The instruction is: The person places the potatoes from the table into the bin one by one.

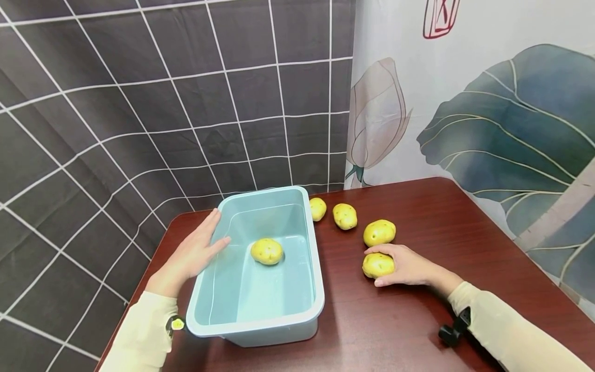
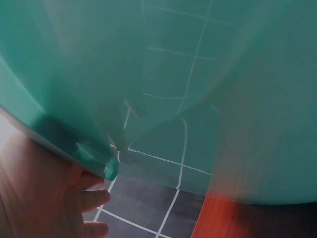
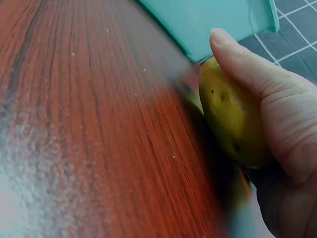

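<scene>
My right hand (image 1: 409,266) grips a yellow potato (image 1: 378,265) at the tabletop, thumb on the near side and fingers on the far side. The right wrist view shows the thumb lying along this same potato (image 3: 230,116). On the left, my left hand (image 1: 192,250) rests at the left rim of a light blue plastic basin (image 1: 317,289), its fingers fairly straight and the thumb over the inside. Seen from the left wrist, the fingers (image 2: 94,200) lie beside the basin's edge. Inside the basin, one potato (image 1: 267,251) sits on the bottom.
Just beyond the held potato lies another potato (image 1: 379,232). Farther back are a potato (image 1: 345,216) and one more potato (image 1: 318,208) beside the basin's right wall. The dark red wooden table (image 1: 372,330) meets a grey checked curtain (image 1: 260,103) behind.
</scene>
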The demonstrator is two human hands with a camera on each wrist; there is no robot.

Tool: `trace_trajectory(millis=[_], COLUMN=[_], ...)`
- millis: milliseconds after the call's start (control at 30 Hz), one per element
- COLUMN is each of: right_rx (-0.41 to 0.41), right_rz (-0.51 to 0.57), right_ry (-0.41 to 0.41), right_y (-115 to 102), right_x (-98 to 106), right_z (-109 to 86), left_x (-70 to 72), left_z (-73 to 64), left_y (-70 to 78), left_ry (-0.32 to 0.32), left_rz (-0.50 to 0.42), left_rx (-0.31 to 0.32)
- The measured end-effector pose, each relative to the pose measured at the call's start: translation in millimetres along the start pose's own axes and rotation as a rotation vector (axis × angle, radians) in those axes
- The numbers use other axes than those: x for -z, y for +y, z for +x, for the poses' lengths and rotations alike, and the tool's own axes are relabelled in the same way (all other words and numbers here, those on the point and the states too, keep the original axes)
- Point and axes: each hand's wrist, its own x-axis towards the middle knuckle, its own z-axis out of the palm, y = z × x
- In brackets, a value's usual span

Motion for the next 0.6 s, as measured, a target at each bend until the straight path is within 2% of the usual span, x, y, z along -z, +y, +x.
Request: trace_trajectory(millis=[400,600], right_rx=[-0.007,0.000], right_rz=[-0.017,0.025], right_ry=[0.010,-0.005], right_y=[-1.2,-5.7], right_x=[-2.4,-1.7], right_z=[5.1,6.6], left_x=[0.4,1.0], left_z=[-0.6,-0.3], left_y=[-0.2,-0.2], left_ry=[0.001,-0.006], left_rz=[-0.011,-0.020], left_rx=[0.012,0.017])
